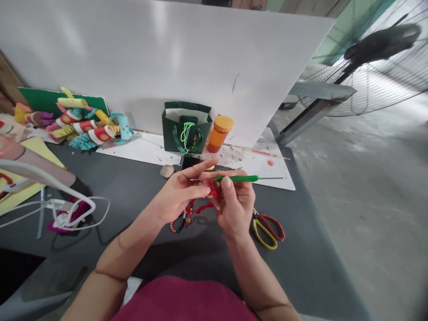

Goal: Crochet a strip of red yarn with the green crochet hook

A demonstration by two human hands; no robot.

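Between the thumb and fingers of my left hand [180,191] is a small red crochet piece [214,188], partly hidden by both hands. My right hand [236,200] grips a green-handled crochet hook [239,179], thumb pressed against the handle. The hook lies nearly level, its thin metal tip pointing left across my left fingers and its other metal end sticking out to the right. A red strand [203,208] hangs below the piece. Under my hands, a beaded bracelet [173,226] rests on the dark table.
Scissors with red and yellow handles [269,229] lie right of my right hand. Behind stand a dark green paper bag [170,139] and an orange jar [220,133]. A stone [166,171] sits nearby. Paper crafts [96,129], cables and a pinkish device [40,162] occupy the left.
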